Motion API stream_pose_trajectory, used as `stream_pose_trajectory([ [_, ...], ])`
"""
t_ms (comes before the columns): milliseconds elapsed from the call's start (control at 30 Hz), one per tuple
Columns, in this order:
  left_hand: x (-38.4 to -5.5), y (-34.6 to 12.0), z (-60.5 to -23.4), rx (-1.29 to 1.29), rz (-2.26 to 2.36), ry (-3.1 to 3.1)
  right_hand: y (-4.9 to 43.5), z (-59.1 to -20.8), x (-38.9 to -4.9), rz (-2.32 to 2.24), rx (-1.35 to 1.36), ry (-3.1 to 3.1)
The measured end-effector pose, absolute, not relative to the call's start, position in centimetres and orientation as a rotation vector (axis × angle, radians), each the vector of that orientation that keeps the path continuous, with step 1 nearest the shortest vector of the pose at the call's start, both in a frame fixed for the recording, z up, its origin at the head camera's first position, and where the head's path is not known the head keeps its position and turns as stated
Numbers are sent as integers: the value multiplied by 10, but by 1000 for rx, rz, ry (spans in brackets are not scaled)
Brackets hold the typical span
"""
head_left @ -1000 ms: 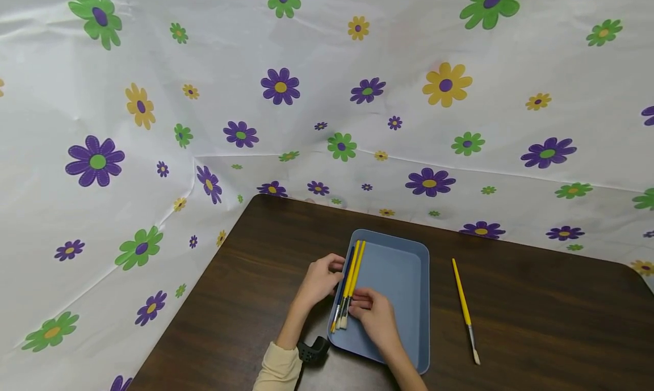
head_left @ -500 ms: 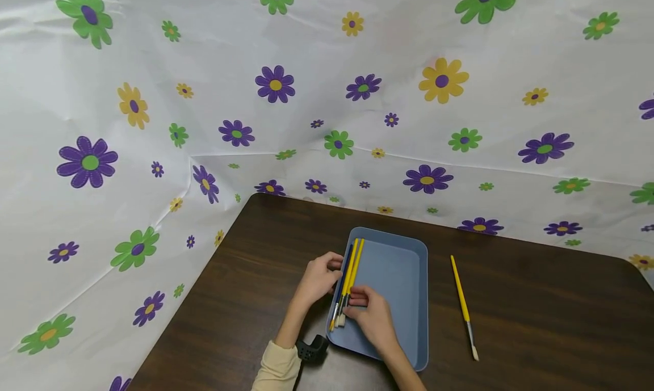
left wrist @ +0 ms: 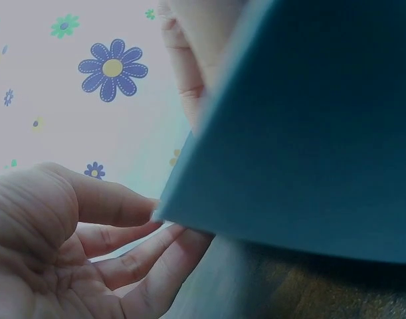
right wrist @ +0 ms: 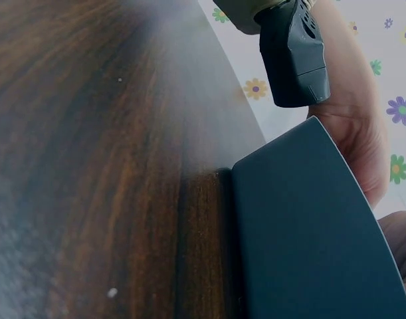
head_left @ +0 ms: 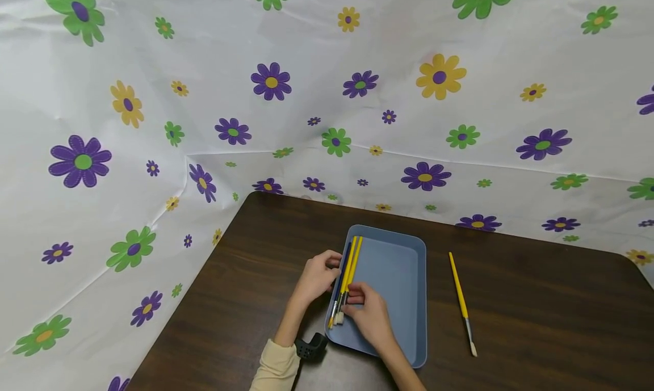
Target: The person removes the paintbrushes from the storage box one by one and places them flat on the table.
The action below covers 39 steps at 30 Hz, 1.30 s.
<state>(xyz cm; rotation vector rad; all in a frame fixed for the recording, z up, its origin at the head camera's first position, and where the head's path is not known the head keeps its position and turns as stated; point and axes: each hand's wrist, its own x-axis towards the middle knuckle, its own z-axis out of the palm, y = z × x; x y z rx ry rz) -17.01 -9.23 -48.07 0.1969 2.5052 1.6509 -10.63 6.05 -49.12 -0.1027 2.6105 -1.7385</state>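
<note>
A grey-blue tray [head_left: 388, 266] stands on the dark wooden table. Along its left wall lie a dark blue paintbrush [head_left: 343, 272] and two yellow-handled paintbrushes [head_left: 356, 260], bristles toward me. My left hand [head_left: 317, 276] holds the tray's left rim; in the left wrist view its thumb lies at the rim, with fingers against the outer wall. Over the tray, my right hand [head_left: 370, 314] has its curled thumb and fingertips on the rightmost yellow brush, near the ferrule. The right wrist view shows the tray's outer wall [right wrist: 302, 232], hiding the fingertips.
Another yellow-handled paintbrush [head_left: 461, 294] lies on the table [head_left: 536, 300] to the right of the tray. White paper [head_left: 306, 39] printed with flowers covers the walls behind and at left. A black wrist device [head_left: 310, 345] sits by my left wrist.
My right thumb and fingertips have shifted slightly left, closer onto the rightmost brush. My left hand stays at the tray's rim. The head view has drifted a little.
</note>
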Motion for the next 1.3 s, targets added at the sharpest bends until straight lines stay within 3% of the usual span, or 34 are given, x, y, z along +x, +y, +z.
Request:
stream_pose_trajectory([
  [800,-170,-92,-481,195,1668,2486,51,-492,-112,-1690,16,2743],
  [1300,-170,-93,-479,173,1652,2483,55,-490,-115,-1953,152,2377],
])
